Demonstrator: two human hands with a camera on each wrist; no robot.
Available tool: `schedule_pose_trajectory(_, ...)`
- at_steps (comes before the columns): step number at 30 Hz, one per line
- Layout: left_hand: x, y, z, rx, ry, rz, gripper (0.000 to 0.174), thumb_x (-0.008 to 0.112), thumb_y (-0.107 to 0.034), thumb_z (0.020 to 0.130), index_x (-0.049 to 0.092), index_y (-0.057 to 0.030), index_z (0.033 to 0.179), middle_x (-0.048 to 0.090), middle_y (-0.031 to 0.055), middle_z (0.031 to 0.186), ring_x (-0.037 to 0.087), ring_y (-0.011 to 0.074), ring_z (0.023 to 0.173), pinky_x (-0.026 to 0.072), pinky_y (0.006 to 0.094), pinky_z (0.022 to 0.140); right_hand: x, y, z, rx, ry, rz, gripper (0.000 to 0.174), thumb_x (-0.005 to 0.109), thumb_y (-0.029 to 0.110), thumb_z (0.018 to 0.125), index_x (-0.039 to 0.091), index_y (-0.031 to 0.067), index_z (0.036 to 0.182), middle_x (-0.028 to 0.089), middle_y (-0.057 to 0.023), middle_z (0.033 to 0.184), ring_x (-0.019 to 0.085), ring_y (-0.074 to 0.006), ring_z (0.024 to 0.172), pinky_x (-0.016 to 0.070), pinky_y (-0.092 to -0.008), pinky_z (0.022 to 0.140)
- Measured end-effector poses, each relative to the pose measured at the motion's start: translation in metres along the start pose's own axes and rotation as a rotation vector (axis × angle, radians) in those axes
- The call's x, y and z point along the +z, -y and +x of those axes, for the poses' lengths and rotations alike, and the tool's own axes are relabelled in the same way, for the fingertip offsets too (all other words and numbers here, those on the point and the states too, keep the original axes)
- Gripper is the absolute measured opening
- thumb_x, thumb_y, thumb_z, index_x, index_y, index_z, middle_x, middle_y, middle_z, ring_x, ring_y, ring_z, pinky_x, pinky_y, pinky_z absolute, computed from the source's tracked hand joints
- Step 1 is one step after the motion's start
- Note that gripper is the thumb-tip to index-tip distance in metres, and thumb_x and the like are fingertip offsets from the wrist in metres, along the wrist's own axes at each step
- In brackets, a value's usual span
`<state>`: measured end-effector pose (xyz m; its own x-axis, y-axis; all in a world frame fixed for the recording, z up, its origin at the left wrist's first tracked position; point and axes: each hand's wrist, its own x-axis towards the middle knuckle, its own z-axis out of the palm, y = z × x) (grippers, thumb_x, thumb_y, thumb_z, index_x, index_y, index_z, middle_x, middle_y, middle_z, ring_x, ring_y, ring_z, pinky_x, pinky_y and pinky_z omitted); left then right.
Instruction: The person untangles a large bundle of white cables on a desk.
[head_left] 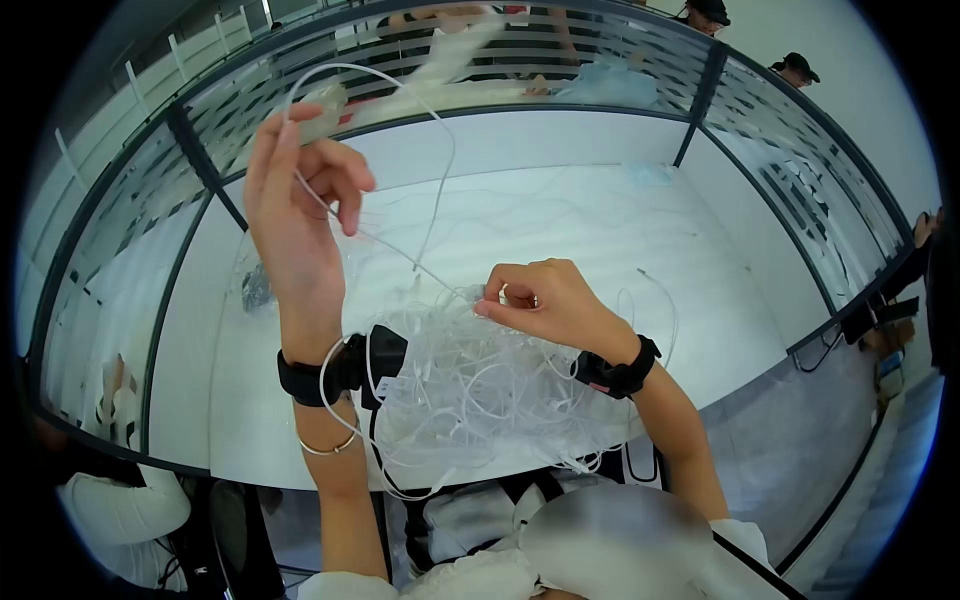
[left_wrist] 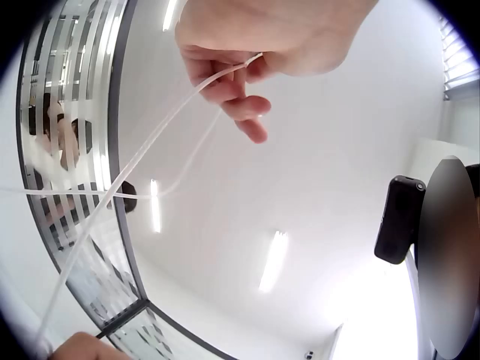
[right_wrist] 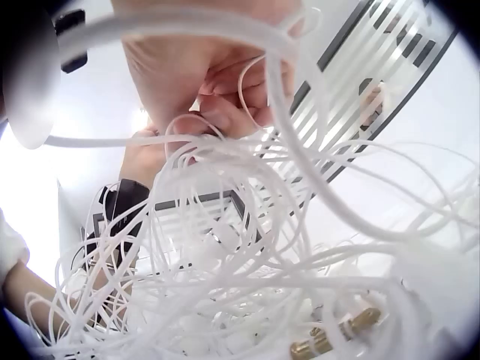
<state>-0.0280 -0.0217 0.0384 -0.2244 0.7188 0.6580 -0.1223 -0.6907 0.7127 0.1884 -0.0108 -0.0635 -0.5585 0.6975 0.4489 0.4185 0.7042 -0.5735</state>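
A large tangle of thin white tubing [head_left: 470, 390] lies on the white table near its front edge. My left hand [head_left: 305, 190] is raised at the upper left, with one strand [head_left: 395, 250] running through its curled fingers. That strand loops above the hand and hangs down to a free end. In the left wrist view, the left hand [left_wrist: 270, 45] pinches the strand [left_wrist: 142, 150] near the thumb. My right hand [head_left: 565, 305] pinches tubing at the tangle's top edge. In the right wrist view, strands [right_wrist: 225, 165] pass by the right hand's [right_wrist: 217, 75] fingertips, partly hiding them.
The table [head_left: 720, 330] has low white walls and a dark-framed striped glass partition [head_left: 500, 60] around it. A small dark item in clear plastic [head_left: 256, 288] lies at the left. One strand's end [head_left: 643, 271] lies right of the tangle. People are beyond the glass.
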Motion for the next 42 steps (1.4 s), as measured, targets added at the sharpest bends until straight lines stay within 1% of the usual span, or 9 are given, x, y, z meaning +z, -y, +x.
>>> schedule_pose_trajectory(7, -0.004, -0.003, 0.000, -0.111, 0.162, 0.090, 0.028, 0.039, -0.028, 0.097, 0.053, -0.0051, 0.105, 0.062, 0.0114, 0.062, 0.045, 0.0099, 0.041, 0.0331, 0.0227, 0.045, 0.003, 0.002, -0.002, -0.036, -0.054, -0.109, 0.017, 0.072, 0.023, 0.080, 0.067, 0.0147, 0.094, 0.042, 0.0015, 0.045, 0.039, -0.0107, 0.039, 0.0267, -0.0266, 0.041)
schedule_pose_trajectory(10, -0.001, -0.001, 0.000, -0.126, 0.210, 0.106, 0.027, 0.039, -0.028, 0.097, 0.053, -0.0056, 0.105, 0.062, 0.0113, 0.063, 0.047, 0.0099, 0.042, 0.0334, 0.0223, 0.046, 0.003, -0.003, -0.002, -0.062, -0.013, -0.164, 0.017, 0.068, 0.031, 0.082, 0.069, 0.0216, 0.096, 0.046, 0.0008, 0.045, 0.046, -0.0164, 0.039, 0.0326, -0.0298, 0.042)
schedule_pose_trajectory(16, 0.004, 0.007, -0.002, -0.151, 0.283, 0.135, 0.026, 0.042, -0.027, 0.096, 0.055, -0.0057, 0.101, 0.064, 0.0101, 0.065, 0.051, 0.0094, 0.045, 0.0359, 0.0209, 0.048, 0.012, -0.013, 0.000, -0.173, -0.179, -0.025, 0.006, 0.072, 0.018, 0.079, 0.070, 0.0161, 0.083, 0.057, 0.0017, 0.061, 0.052, -0.0134, 0.053, 0.0350, -0.0256, 0.048)
schedule_pose_trajectory(19, 0.002, 0.010, -0.001, -0.169, 0.340, 0.195, 0.026, 0.043, -0.027, 0.095, 0.057, -0.0056, 0.096, 0.065, 0.0087, 0.068, 0.053, 0.0091, 0.049, 0.0368, 0.0202, 0.050, 0.005, -0.011, 0.004, -0.190, -0.232, 0.049, 0.006, 0.073, 0.014, 0.077, 0.069, 0.0132, 0.082, 0.062, 0.0022, 0.075, 0.055, -0.0135, 0.063, 0.0385, -0.0248, 0.057)
schedule_pose_trajectory(20, 0.001, 0.012, 0.000, -0.165, 0.345, 0.214, 0.026, 0.043, -0.027, 0.095, 0.058, -0.0056, 0.095, 0.065, 0.0082, 0.070, 0.054, 0.0090, 0.051, 0.0370, 0.0200, 0.050, 0.000, -0.007, 0.004, -0.152, -0.217, 0.064, 0.006, 0.072, 0.011, 0.077, 0.068, 0.0098, 0.082, 0.063, 0.0006, 0.081, 0.056, -0.0132, 0.068, 0.0400, -0.0256, 0.066)
schedule_pose_trajectory(23, -0.002, 0.012, 0.002, -0.147, 0.315, 0.241, 0.025, 0.044, -0.026, 0.095, 0.059, -0.0052, 0.095, 0.065, 0.0074, 0.072, 0.055, 0.0090, 0.055, 0.0374, 0.0201, 0.051, 0.000, -0.012, 0.006, -0.093, -0.301, 0.325, 0.005, 0.069, 0.009, 0.079, 0.067, 0.0064, 0.083, 0.064, -0.0009, 0.081, 0.057, -0.0117, 0.072, 0.0401, -0.0258, 0.071)
schedule_pose_trajectory(28, -0.005, 0.001, 0.001, -0.094, 0.147, 0.174, 0.025, 0.041, -0.021, 0.096, 0.058, -0.0031, 0.097, 0.059, 0.0037, 0.071, 0.050, 0.0089, 0.058, 0.0369, 0.0217, 0.055, -0.009, -0.020, 0.005, -0.028, -0.224, 0.401, 0.011, 0.062, 0.014, 0.087, 0.067, 0.0056, 0.088, 0.065, -0.0010, 0.088, 0.056, -0.0108, 0.081, 0.0406, -0.0252, 0.071)
schedule_pose_trajectory(35, -0.015, -0.003, 0.004, -0.051, 0.243, 0.108, 0.025, 0.044, -0.023, 0.095, 0.059, -0.0038, 0.097, 0.061, 0.0057, 0.067, 0.050, 0.0099, 0.051, 0.0400, 0.0227, 0.052, -0.005, -0.033, 0.004, 0.156, -0.026, 0.383, 0.022, 0.055, 0.021, 0.092, 0.065, 0.0045, 0.101, 0.066, -0.0041, 0.096, 0.060, -0.0145, 0.085, 0.0440, -0.0270, 0.076)
schedule_pose_trajectory(42, -0.013, -0.006, 0.001, -0.064, 0.236, 0.178, 0.024, 0.045, -0.023, 0.094, 0.060, -0.0043, 0.096, 0.060, 0.0051, 0.067, 0.048, 0.0099, 0.049, 0.0383, 0.0228, 0.051, -0.012, -0.036, 0.001, 0.206, 0.229, 0.398, 0.026, 0.058, 0.028, 0.091, 0.065, 0.0039, 0.099, 0.065, -0.0029, 0.085, 0.055, -0.0111, 0.077, 0.0441, -0.0272, 0.072)
